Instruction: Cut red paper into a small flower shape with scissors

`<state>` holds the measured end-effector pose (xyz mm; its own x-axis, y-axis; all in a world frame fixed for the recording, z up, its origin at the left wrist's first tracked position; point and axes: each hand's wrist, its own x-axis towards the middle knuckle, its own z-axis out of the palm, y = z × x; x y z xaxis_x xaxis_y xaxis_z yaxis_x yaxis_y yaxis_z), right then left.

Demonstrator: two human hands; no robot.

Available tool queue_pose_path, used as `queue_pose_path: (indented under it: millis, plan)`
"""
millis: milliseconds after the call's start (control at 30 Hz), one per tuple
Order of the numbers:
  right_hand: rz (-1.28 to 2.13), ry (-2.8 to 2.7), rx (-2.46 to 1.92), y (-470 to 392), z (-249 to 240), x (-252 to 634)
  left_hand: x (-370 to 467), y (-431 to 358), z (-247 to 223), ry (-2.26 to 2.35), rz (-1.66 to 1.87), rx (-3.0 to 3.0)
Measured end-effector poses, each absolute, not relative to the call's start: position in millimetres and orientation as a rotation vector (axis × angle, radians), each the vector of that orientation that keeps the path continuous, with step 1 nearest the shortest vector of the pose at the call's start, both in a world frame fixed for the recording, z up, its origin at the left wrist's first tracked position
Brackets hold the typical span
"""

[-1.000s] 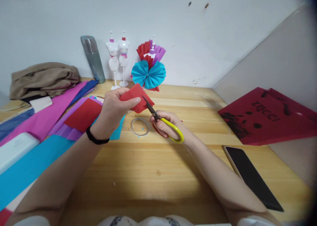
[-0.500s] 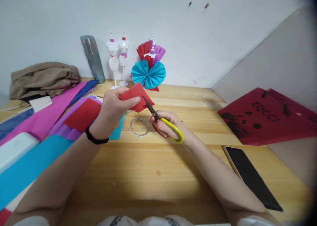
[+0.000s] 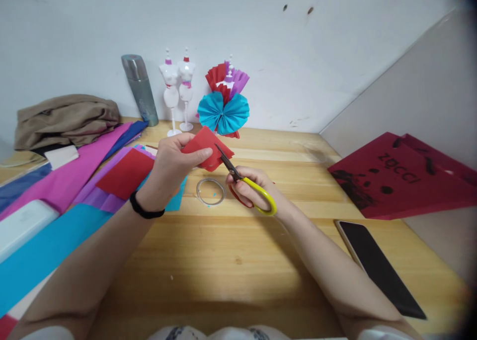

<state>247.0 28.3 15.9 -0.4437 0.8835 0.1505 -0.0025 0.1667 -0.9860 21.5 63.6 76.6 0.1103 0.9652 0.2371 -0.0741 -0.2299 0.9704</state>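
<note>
Pinching the red paper [image 3: 201, 140] between thumb and fingers, the left hand [image 3: 171, 157] that I watch from afar keeps a firm grip, with a black band [image 3: 143, 208] around its wrist. I see the paper raised above the wooden table [image 3: 238, 250], reaching out past the left thumb toward the right hand. The right hand [image 3: 255, 181] is closed around the scissors [image 3: 233, 173], fingers through the yellow and red handles. Their dark blade lies across the paper's near face, its tip close to the left thumb; I cannot tell how far the blades stand apart. Just below and between the two hands I make out a wire ring [image 3: 198, 192]. Left of the left hand, beside its wrist, lie a red sheet [image 3: 124, 173] and a purple sheet [image 3: 99, 201]. Beyond that hand stand two white dress forms [image 3: 171, 96], with a flask [image 3: 139, 89] to their left. A blue pleated fan [image 3: 223, 112] shows just beyond the held paper. Well to the right of the right hand, I have a phone [image 3: 380, 268] and a red bag [image 3: 406, 186].
</note>
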Motion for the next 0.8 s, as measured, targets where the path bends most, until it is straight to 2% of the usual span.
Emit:
queue_pose_path:
  millis: [800]
  plan:
    - [1.361,-1.62,-0.857,29.1,15.5,246.0,25.2,63.0,73.5,0.894,1.288,1.365]
